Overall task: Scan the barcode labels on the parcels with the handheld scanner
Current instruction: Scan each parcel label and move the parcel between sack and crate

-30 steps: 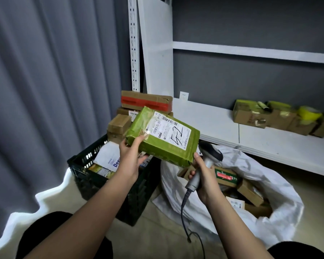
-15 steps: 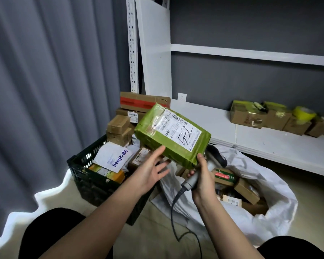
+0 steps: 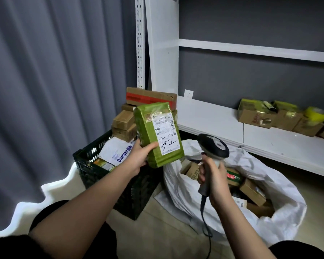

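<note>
The green parcel is wrapped in matt green film, banded with glossy clear tape near its top, and bears a white paper label with black marker writing. The handheld scanner has a dark, smooth plastic head and a grey plastic grip. On the left, the crate is dark latticed plastic, holding brown cardboard boxes and a white poly mailer. On the right, the sack is white woven plastic, crinkled. The far shelf is smooth white-painted board; the curtain is grey matt cloth.
</note>
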Demonstrator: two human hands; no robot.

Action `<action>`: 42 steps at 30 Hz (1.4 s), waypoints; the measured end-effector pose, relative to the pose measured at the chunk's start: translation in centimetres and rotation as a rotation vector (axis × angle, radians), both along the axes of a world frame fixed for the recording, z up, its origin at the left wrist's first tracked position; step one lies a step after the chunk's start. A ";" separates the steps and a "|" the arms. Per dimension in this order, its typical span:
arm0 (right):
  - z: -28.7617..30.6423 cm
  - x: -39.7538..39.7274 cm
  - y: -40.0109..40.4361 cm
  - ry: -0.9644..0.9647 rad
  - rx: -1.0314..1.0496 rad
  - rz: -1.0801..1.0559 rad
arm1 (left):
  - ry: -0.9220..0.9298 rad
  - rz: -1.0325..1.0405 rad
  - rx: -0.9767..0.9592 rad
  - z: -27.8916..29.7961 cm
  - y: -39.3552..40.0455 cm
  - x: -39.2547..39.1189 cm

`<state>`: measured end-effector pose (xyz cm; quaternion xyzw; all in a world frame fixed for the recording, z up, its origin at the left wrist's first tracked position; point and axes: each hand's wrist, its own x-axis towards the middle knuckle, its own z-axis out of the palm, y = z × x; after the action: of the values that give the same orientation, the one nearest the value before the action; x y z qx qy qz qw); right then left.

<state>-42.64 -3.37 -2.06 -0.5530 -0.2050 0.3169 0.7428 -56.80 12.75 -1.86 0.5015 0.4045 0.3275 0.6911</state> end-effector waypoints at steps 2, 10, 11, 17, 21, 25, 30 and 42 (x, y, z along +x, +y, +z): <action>0.8 -0.1 -0.1 -0.131 -0.051 0.096 | 0.030 0.005 0.047 0.2 0.5 -0.3; 2.9 -1.9 0.2 -0.150 -0.024 0.314 | 0.086 0.071 0.046 1.0 1.6 0.0; 3.0 -2.0 0.3 -0.138 -0.007 0.331 | 0.089 0.075 0.042 0.9 1.7 0.1; 3.1 -2.3 0.1 -0.115 0.023 0.382 | 0.072 0.093 0.042 1.1 1.9 0.4; 3.3 -2.4 0.0 -0.118 0.024 0.399 | 0.066 0.102 0.036 1.2 2.1 0.5; 3.7 -2.4 0.0 -0.114 0.025 0.395 | 0.090 0.089 0.043 1.1 2.1 0.6; 3.7 -1.5 -0.2 -0.103 0.030 0.285 | 0.176 0.047 0.020 0.7 2.0 1.0; 0.0 12.4 -5.9 -0.071 -0.169 -0.149 | 0.357 -0.274 -0.284 -2.3 -1.3 9.0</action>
<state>-30.24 -9.23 -2.10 -0.6381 -0.1621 0.2574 0.7073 -47.77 11.40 -4.11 0.4997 0.4902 0.0771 0.7100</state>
